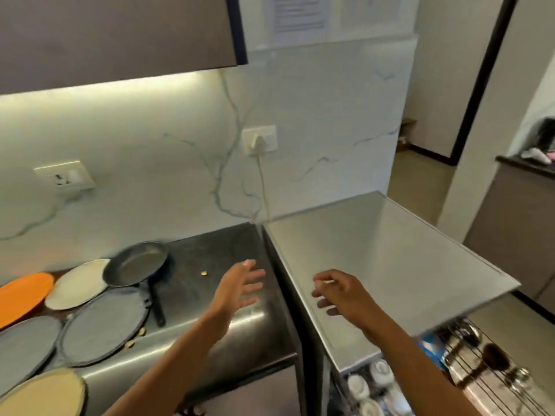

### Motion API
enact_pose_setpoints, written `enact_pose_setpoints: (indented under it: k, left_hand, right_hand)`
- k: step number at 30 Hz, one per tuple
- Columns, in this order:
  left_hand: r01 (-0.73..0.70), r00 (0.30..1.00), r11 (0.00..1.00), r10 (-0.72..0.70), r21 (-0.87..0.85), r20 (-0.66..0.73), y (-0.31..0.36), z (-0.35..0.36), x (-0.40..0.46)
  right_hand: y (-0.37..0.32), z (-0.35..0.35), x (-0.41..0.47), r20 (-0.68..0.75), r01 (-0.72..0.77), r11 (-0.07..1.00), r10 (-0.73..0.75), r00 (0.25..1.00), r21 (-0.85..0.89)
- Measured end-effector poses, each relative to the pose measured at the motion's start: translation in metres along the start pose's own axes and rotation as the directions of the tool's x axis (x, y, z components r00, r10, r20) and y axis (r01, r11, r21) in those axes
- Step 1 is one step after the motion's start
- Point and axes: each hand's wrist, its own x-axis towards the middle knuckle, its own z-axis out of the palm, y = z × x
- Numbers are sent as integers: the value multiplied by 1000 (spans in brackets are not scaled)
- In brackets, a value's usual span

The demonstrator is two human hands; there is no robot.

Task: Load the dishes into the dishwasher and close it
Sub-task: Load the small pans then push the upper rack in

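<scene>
Left grip [240, 285]: fingers spread and relaxed, holding nothing, hanging above the dark desk [216, 256], well right of the dishes.
Right grip [338, 291]: fingers loosely curled, empty, over the steel top of the dishwasher [375, 250].
Dishes, location: all at the left end of the desk; none in hand.
Frying pan [136, 262]: judged the heaviest item, rigid; rests partly over the plates; take by its dark handle, which points toward the viewer.
Grey plates [102, 325]: two, flat and overlapping; appear stiff and possibly breakable; lift by the rim, top one first.
White plate [79, 283]: tilted against its neighbours; judged fragile, smooth and likely slippery.
Orange plate [22, 292]: looks light; material cannot be told.
Tan plate [42, 394]: nearest the viewer, partly cut off by the frame edge.
Dishwasher rack [486, 367]: pulled out at lower right; wire tines and cups [381, 373] visible inside.
Crumbs [204, 273]: loose bits on the desk.
Writing: notices [298, 13] on the wall, text too blurred to read.
Brands: none legible.
</scene>
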Motion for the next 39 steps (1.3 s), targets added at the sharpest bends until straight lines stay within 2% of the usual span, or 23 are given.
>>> enact_pose_setpoints:
  k: [3, 6, 9, 11, 12, 14, 18, 21, 24, 26, 28, 32, 36, 39]
  left_hand:
    - [-55, 979, 993, 74, 101, -188, -10, -62, 11]
    - [-19, 902, 968, 125, 252, -414, -24, -125, 29]
    - [185, 788, 893, 115, 411, -605, -36, -181, 47]
    - [369, 751, 814, 24, 449, -660, -42, -213, 60]
    - [422, 750, 792, -32, 441, -660, -45, -225, 67]
    - [440, 764, 818, -122, 372, -634, -52, -242, 84]
    - [348, 795, 937, -278, 30, -539, -66, -261, 115]
    - [319, 786, 935, -352, -154, -507, -68, -269, 135]
    - [326, 751, 919, -393, -221, -531, -69, -273, 145]
    - [315, 714, 937, -338, -149, -614, -73, -276, 149]
    - [350, 688, 937, -257, 1, -679, -76, -277, 149]
    - [309, 695, 947, -161, 90, -701, -69, -262, 135]
    - [127, 796, 984, -26, 126, -605, -54, -218, 106]
    - [-14, 881, 998, 40, 60, -471, -31, -165, 86]
  right_hand:
    - [-18, 53, 20, 57, 25, 997, -21, 998, -71]
    - [-32, 102, 41, 128, 53, 990, -36, 991, -132]
    - [-41, 139, 58, 180, 78, 982, -47, 983, -170]
    - [-43, 160, 66, 202, 74, 979, -35, 979, -191]
    - [-44, 169, 70, 209, 67, 977, -24, 978, -200]
    - [-43, 181, 77, 213, 56, 975, -8, 977, -217]
    - [-47, 195, 91, 202, 55, 971, -7, 979, -234]
    - [-48, 203, 103, 191, 51, 968, -4, 982, -245]
    - [-50, 209, 112, 198, 53, 969, -5, 980, -241]
    - [-51, 213, 117, 206, 53, 969, -3, 979, -241]
    - [-51, 214, 121, 210, 50, 971, 0, 978, -233]
    - [-53, 214, 123, 215, 35, 978, 10, 977, -204]
    - [-59, 212, 123, 195, 12, 990, 16, 981, -140]
    - [-61, 208, 121, 138, -62, 997, 68, 988, -46]
